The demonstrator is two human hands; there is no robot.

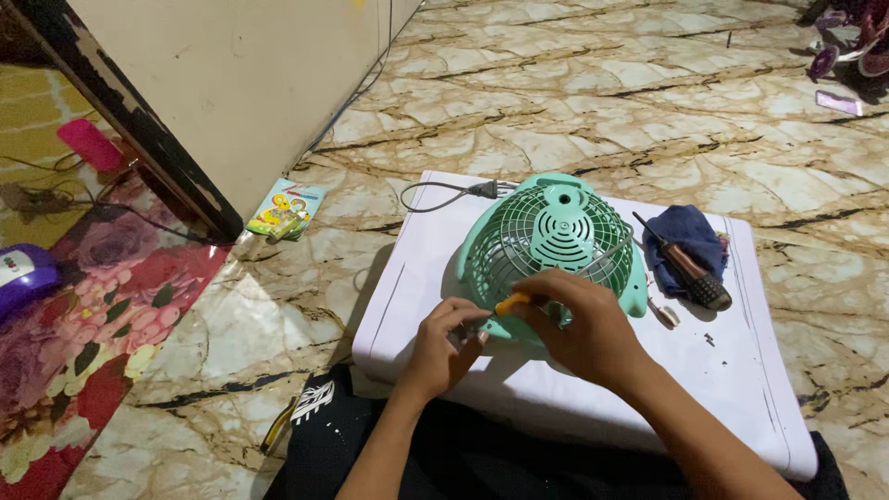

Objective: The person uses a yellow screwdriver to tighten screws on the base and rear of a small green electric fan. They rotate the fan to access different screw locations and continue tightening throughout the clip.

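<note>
Fingers of the right hand point(579, 333) pinch a small orange-handled screwdriver point(511, 302), its tip apparently at the lower rim of the mint-green plastic table fan point(548, 245) just beyond. Left hand point(444, 347) closes on a small part beside it, identity unclear. Keep the driver square, fan flat on the white board point(732, 370).

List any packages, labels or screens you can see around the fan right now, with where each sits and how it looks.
Small flat packet: on the marble floor by the cabinet base, left of the white board; light blue with yellow and red cartoon print.
Purple device: far left on the floral mat; rounded, with a small white label panel on top.
No screens or signs visible.
</note>
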